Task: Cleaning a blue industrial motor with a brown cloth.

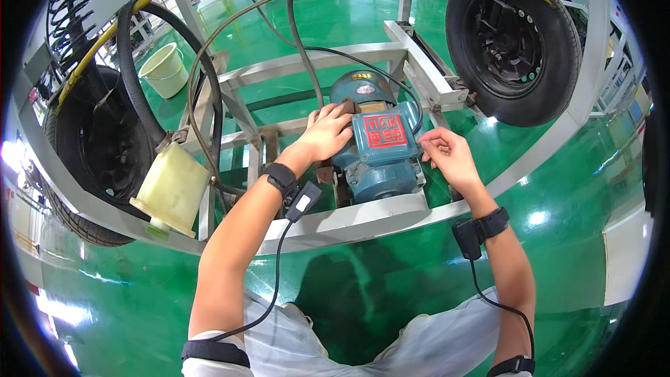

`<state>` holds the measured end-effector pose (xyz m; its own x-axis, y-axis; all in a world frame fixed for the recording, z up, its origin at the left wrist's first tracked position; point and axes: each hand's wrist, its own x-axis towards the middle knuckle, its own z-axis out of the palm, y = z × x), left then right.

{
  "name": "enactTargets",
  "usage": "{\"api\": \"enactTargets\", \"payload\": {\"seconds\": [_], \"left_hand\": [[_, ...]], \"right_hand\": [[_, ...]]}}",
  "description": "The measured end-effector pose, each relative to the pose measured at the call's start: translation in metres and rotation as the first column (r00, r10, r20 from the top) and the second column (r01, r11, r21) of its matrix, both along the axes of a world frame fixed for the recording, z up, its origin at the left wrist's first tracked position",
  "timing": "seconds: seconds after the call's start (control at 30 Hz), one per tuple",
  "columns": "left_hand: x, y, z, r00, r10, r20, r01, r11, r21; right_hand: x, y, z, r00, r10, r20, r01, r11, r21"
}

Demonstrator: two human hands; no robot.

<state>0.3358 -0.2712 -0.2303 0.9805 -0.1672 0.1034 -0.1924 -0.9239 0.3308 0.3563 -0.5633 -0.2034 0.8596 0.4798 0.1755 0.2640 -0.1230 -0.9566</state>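
Observation:
A blue electric motor with a red panel on its terminal box sits inside a grey metal frame. My left hand rests flat on the motor's left side, fingers spread over the box's edge. My right hand hovers at the box's right edge, with thumb and fingers pinched together close to it; whether they hold anything small is too fine to tell. Both wrists wear black bands with cabled sensors.
A wheel with tyre hangs at the upper right of the frame, another tyre at the left. A cream plastic reservoir and black hoses hang on the left. A pale bucket stands on the green floor.

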Motion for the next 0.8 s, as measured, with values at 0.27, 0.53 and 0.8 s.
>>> {"api": "enactTargets", "payload": {"seconds": [0.27, 0.53, 0.8], "left_hand": [[0.007, 0.006, 0.011, 0.991, 0.051, 0.120, -0.040, 0.995, -0.089], [-0.021, -0.016, -0.010, 0.946, -0.002, 0.325, 0.027, 0.997, -0.073], [-0.011, 0.007, -0.014, 0.947, 0.062, 0.315, 0.035, 0.956, -0.292]], "right_hand": [[0.008, -0.005, -0.015, 1.000, -0.005, -0.006, 0.005, 1.000, -0.024], [0.005, -0.013, -0.013, 0.999, -0.018, 0.033, 0.020, 0.998, -0.060], [0.006, -0.014, -0.018, 0.999, -0.027, 0.033, 0.029, 0.996, -0.078]]}}
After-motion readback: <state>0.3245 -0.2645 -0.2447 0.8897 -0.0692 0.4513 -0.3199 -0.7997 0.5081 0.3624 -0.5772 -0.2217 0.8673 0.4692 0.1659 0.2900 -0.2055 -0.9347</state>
